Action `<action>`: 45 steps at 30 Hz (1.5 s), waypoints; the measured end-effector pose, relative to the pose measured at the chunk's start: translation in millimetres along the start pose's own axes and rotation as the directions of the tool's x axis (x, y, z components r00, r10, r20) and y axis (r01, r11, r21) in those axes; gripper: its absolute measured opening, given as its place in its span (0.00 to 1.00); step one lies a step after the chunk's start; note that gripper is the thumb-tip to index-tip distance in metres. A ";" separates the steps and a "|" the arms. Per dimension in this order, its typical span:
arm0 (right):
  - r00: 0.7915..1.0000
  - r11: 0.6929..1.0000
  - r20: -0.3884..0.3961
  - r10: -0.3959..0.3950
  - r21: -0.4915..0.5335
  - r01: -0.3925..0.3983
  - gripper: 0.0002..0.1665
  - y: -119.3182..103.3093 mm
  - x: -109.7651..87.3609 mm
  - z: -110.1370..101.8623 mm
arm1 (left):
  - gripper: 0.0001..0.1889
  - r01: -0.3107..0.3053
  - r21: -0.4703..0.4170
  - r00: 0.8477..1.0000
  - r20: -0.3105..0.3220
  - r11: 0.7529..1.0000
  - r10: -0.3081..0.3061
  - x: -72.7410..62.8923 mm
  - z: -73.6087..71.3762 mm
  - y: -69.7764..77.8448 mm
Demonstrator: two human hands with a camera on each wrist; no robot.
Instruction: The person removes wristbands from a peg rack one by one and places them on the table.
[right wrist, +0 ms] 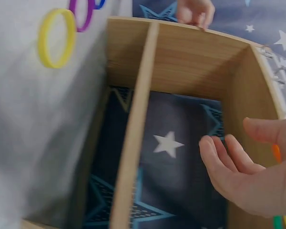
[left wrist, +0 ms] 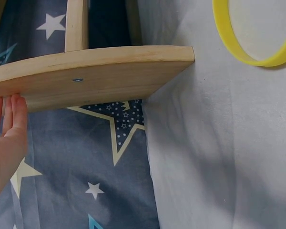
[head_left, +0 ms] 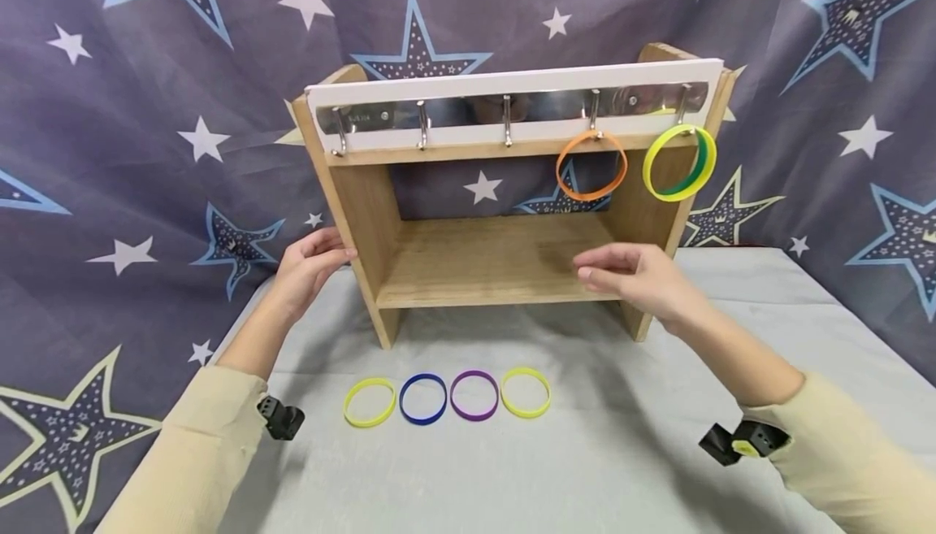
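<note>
My left hand (head_left: 307,267) touches the left side panel of a wooden shelf (head_left: 497,262) with straight fingertips (left wrist: 20,112). In front of the shelf's right part my right hand (head_left: 632,278) hovers, its fingers loosely bent and nothing between them. An orange wristband (head_left: 561,180) hangs from the fourth hook of the metal rail (head_left: 468,113). The rightmost hook carries a yellow wristband (head_left: 651,172) and a green one (head_left: 705,162). On the cloth in front lie a yellow band (head_left: 347,408), a blue band (head_left: 423,421), a purple band (head_left: 475,416) and another yellow band (head_left: 526,414), in a row.
Grey cloth (head_left: 409,477) covers the table under the shelf. Behind it hangs a dark curtain (head_left: 241,95) with a star pattern. The three hooks toward the left of the rail hold no bands. Each forearm wears a small black camera.
</note>
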State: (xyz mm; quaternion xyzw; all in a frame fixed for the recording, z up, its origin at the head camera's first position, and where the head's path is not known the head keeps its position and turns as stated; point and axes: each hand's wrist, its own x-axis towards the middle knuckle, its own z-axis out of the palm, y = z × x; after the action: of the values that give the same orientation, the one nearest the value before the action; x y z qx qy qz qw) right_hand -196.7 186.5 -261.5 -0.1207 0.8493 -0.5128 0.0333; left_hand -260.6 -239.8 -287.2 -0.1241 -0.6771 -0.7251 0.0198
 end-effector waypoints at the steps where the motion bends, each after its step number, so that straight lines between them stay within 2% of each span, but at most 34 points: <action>1: 0.999 1.000 -0.036 -0.019 -0.023 0.019 0.24 -3.7 -1.0 -2.8 | 0.11 0.001 0.000 1.000 0.000 1.000 -0.001 0.2 0.1 0.1; 4: 0.983 0.995 -0.157 -0.097 -0.053 0.090 0.22 -14.7 -5.1 -9.8 | 0.11 0.005 -0.005 1.000 -0.001 1.000 -0.005 1.0 0.5 0.2; 7: 0.945 0.984 -0.273 -0.178 -0.057 0.169 0.23 -25.4 -9.6 -14.7 | 0.11 0.009 -0.006 1.000 -0.001 1.000 -0.009 1.9 0.5 0.2; 9: 0.922 0.980 -0.331 -0.200 -0.053 0.194 0.25 -32.4 -11.8 -16.9 | 0.11 0.006 -0.006 1.000 0.000 1.000 -0.006 2.4 0.2 0.3; 10: 0.917 0.980 -0.345 -0.198 -0.048 0.194 0.27 -35.8 -12.7 -17.8 | 0.11 0.005 -0.007 1.000 0.002 1.000 -0.005 2.6 0.1 0.4; 15: 0.929 0.991 -0.348 -0.128 0.001 0.137 0.35 -47.3 -13.6 -20.4 | 0.11 0.007 -0.008 1.000 0.008 1.000 -0.007 2.1 -0.7 0.2; 18: 0.933 0.985 -0.340 -0.119 0.079 0.154 0.36 -48.6 -9.5 -21.0 | 0.11 0.010 -0.012 1.000 0.007 1.000 -0.010 2.5 -0.6 -0.5; 20: 0.930 0.971 -0.345 -0.126 0.150 0.187 0.36 -48.7 -6.4 -20.5 | 0.11 0.004 -0.020 1.000 0.006 1.000 -0.004 3.0 -0.4 -0.9; 23: 0.920 0.919 -0.359 -0.156 0.289 0.268 0.36 -49.7 -3.7 -17.9 | 0.11 -0.006 -0.029 1.000 0.003 1.000 0.006 3.4 -0.3 -0.6; 26: 0.908 0.844 -0.379 -0.181 0.414 0.341 0.34 -51.6 -2.9 -14.6 | 0.12 -0.015 -0.031 1.000 0.003 0.999 0.015 2.9 -0.4 -0.2; 29: 0.891 0.793 -0.407 -0.201 0.467 0.392 0.28 -53.2 -3.3 -12.8 | 0.12 -0.019 -0.033 1.000 0.005 0.999 0.019 2.5 -0.5 -0.2; 34: 0.856 0.737 -0.457 -0.243 0.487 0.469 0.17 -55.3 -3.0 -14.7 | 0.12 -0.018 -0.042 1.000 0.009 0.999 0.019 3.8 -0.1 0.8; 38: 0.836 0.725 -0.483 -0.260 0.475 0.499 0.14 -56.7 -1.7 -16.6 | 0.12 -0.009 -0.037 1.000 0.008 0.999 0.009 3.9 -0.5 0.6; 45: 0.818 0.755 -0.518 -0.249 0.425 0.499 0.12 -58.7 1.5 -16.7 | 0.12 -0.006 -0.036 1.000 0.007 0.999 0.006 2.8 -1.6 -0.8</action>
State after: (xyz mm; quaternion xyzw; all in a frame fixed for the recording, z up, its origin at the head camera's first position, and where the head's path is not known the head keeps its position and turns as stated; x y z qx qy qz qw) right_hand -191.1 174.4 -201.9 -0.1621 0.6105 -0.7409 -0.2281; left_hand -263.6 -240.9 -287.5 -0.1290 -0.6636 -0.7367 0.0175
